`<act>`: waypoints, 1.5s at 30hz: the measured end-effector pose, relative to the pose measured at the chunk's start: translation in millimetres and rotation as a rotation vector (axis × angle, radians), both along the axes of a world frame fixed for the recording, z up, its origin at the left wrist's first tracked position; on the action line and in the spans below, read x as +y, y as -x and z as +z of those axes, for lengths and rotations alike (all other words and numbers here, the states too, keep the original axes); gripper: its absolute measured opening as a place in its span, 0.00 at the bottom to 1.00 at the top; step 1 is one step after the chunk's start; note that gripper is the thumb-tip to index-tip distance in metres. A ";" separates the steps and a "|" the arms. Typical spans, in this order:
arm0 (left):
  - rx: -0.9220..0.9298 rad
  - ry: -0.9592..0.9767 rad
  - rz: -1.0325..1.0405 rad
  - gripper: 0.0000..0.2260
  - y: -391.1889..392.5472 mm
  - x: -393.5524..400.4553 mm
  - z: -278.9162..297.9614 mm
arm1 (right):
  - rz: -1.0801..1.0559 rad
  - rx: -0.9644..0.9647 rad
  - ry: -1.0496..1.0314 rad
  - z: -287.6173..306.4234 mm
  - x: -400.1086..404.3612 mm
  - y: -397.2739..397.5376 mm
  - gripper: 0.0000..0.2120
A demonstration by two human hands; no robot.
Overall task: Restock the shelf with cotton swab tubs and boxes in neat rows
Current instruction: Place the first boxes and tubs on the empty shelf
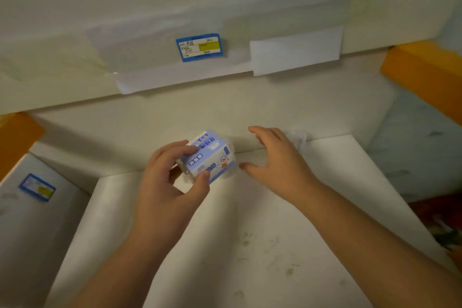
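A clear plastic swab box with a blue and white label (212, 156) is at the back of the white shelf board (250, 232), near the rear wall. My left hand (172, 177) grips it from the left, fingers on top and thumb on the near side. Just to the right of the box, my right hand (277, 162) hovers with its fingers spread and holds nothing. A piece of clear plastic (297, 137) shows behind my right hand; what it is I cannot tell.
The upper shelf's front edge carries a blue price tag (198, 47) and white paper slips (296, 51). Orange brackets stand at the left (17, 137) and right (425, 75). A lower shelf with another blue tag (37, 187) lies at the left.
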State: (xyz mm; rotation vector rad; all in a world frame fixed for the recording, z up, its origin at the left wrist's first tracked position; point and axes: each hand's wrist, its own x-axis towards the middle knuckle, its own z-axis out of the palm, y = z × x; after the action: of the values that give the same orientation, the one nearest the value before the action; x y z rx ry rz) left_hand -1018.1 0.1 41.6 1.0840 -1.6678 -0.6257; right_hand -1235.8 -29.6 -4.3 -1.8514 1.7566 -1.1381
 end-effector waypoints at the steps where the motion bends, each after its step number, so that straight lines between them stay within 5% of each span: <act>1: -0.002 -0.001 -0.026 0.17 8.9 -1.5 -0.5 | -0.030 -0.008 0.009 2.5 9.7 12.1 0.35; 16: -0.321 0.065 -0.420 0.17 193.4 -51.7 -53.2 | -0.400 0.053 -0.044 6.3 128.9 124.3 0.30; 22: -0.486 0.109 -0.396 0.18 244.1 -71.8 -50.5 | -0.417 0.050 -0.047 3.8 142.3 133.6 0.29; 32: -0.896 0.213 -0.254 0.16 244.7 -84.9 -53.5 | -0.411 0.050 -0.050 4.1 135.7 138.1 0.28; 45: -0.967 0.284 -0.208 0.12 233.4 -89.8 -57.5 | -0.378 0.046 -0.066 3.5 120.4 136.8 0.27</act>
State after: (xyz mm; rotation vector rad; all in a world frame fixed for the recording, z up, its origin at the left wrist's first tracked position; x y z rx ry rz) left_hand -1251.5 -89.7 -15.9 1.0709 -2.6201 0.0743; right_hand -1372.7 90.8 -0.9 -1.5584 2.2073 -1.1551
